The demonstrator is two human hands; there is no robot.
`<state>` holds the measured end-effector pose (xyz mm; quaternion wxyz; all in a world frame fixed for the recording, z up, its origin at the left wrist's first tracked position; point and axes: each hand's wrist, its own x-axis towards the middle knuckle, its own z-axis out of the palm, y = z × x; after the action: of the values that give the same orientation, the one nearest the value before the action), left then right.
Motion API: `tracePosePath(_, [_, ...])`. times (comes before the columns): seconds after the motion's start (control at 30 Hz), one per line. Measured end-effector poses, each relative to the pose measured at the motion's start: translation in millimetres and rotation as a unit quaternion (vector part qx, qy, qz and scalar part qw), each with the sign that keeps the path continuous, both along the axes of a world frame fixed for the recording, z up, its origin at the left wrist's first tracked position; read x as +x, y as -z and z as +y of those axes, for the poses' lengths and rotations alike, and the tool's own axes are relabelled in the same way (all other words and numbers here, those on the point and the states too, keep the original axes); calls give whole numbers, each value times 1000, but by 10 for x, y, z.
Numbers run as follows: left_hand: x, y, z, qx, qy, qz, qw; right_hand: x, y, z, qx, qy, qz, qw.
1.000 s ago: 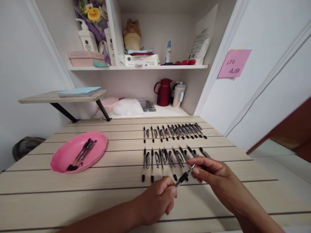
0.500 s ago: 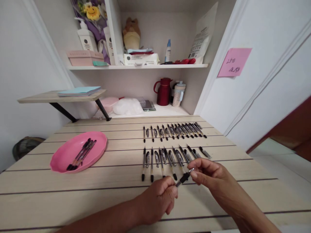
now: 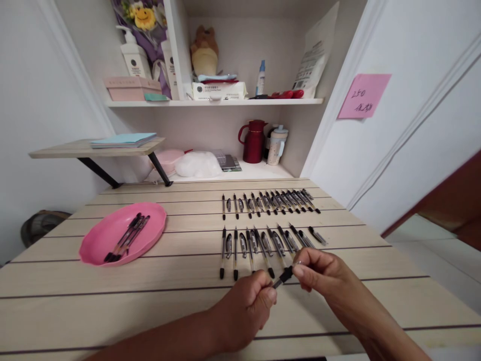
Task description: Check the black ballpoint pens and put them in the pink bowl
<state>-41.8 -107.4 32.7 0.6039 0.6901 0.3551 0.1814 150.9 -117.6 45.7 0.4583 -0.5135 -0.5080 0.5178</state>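
Observation:
Both my hands hold one black pen (image 3: 284,275) just above the wooden table (image 3: 150,281). My left hand (image 3: 246,308) is closed round the pen's lower end. My right hand (image 3: 323,273) pinches its upper end between thumb and fingers. Right behind my hands lie two rows of pens and caps: a near row (image 3: 263,245) and a far row (image 3: 268,203). A pink tray (image 3: 97,243) on the left holds several black pens (image 3: 126,238).
A raised wooden shelf (image 3: 93,149) with blue booklets stands at the back left. Behind the table are a red jug (image 3: 254,142), a cup, a plastic bag and shelves with bottles and boxes. A white wall with a pink note (image 3: 363,96) runs along the right.
My right hand has slid down the pen toward my left hand, so less of the pen shows between them. The left hand has barely moved.

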Motion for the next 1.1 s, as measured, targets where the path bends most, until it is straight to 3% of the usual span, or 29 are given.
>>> tracePosePath(0.1, [2,-13,1,-21,-4,-12,1000,-10,12,-9,-4,-7,46,999])
tracePosePath(0.33, [6,-4,11,-27,-5,-21,999,-70,178,32,26,62,95,993])
tracePosePath(0.83, [6,26,14,-50,-10,-30,998,-189,254,13,4,37,215,976])
tracePosePath(1.1, [21,20,-3,-42,-20,-17,999,-209,273,13,19,38,204,978])
